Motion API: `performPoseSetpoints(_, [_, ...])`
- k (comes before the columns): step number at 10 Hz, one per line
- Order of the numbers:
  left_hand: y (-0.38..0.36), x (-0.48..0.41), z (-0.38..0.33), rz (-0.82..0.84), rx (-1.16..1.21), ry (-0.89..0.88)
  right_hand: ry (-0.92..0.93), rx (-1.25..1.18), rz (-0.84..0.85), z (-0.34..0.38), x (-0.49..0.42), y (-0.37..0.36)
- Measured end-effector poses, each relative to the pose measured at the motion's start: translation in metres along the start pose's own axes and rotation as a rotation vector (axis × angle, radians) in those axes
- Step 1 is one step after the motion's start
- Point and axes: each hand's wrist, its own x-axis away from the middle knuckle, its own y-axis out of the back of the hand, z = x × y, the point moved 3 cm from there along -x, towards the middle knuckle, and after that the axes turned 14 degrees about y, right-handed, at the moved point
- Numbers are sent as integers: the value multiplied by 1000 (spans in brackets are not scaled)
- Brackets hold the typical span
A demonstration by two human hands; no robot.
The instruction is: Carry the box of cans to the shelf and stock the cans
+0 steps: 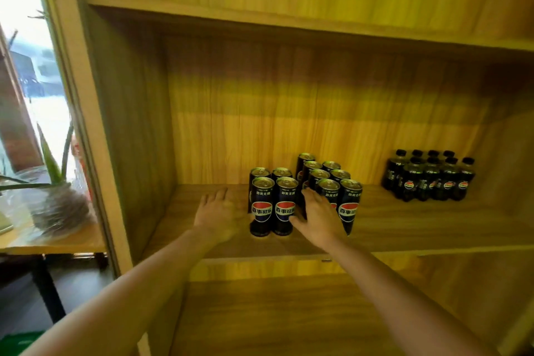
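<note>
Both hands inside the middle bay of the wooden shelf (404,228), nothing clamped in either. Left hand (221,215) flat, fingers spread, resting on the board just left of a block of 4 cans (273,202), 2 by 2, upright. Right hand (318,218) open, fingers extended, pressed between that block and a bigger can cluster (332,182) behind and right of it; thumb touches the near can of the 4. Bottle pack (430,178) well right of the right hand. Box not in view.
</note>
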Motion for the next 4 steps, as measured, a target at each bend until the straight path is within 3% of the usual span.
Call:
performPoseSetpoints(2, [52,78,-26,-34,-18,-60,92,124,135,28,31,58])
performPoseSetpoints(4, [50,174,-67,-55,-3,-54,166,121,149,28,113,93])
